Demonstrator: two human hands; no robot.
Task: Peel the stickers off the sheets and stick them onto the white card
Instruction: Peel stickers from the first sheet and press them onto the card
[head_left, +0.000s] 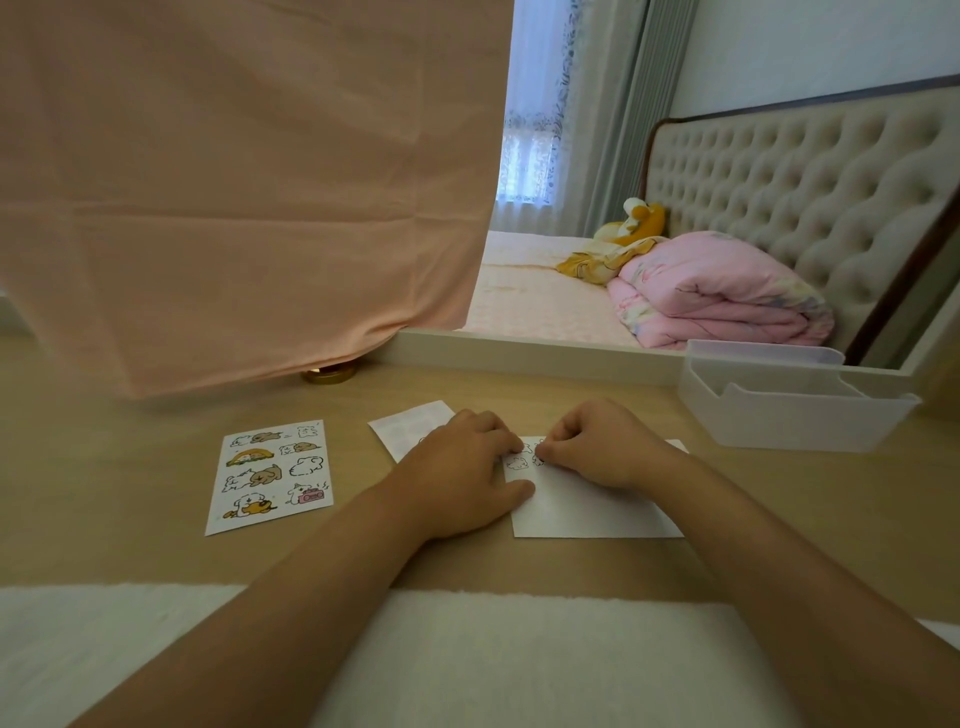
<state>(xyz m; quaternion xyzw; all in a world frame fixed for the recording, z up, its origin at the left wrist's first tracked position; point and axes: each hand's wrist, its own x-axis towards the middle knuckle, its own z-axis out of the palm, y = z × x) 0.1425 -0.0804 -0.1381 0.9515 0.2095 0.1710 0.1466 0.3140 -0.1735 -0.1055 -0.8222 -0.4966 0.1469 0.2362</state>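
A white card (587, 512) lies on the wooden desk in front of me, with a few outlined stickers (518, 461) near its top left corner. My left hand (462, 475) rests flat on the card's left edge, thumb on the card. My right hand (597, 447) is curled over the card's top, fingertips pinched down at a small sticker (538, 457) on the card. A full sheet of cartoon dog stickers (270, 475) lies to the left. A second, paler sheet (410, 423) is partly hidden under my left hand.
A pink cloth (234, 208) hangs over the desk's back left, a gold base (330, 374) under it. A white plastic organiser (789, 400) stands at the back right. A mirror (675, 182) behind shows a bed. White fabric (519, 665) covers my lap.
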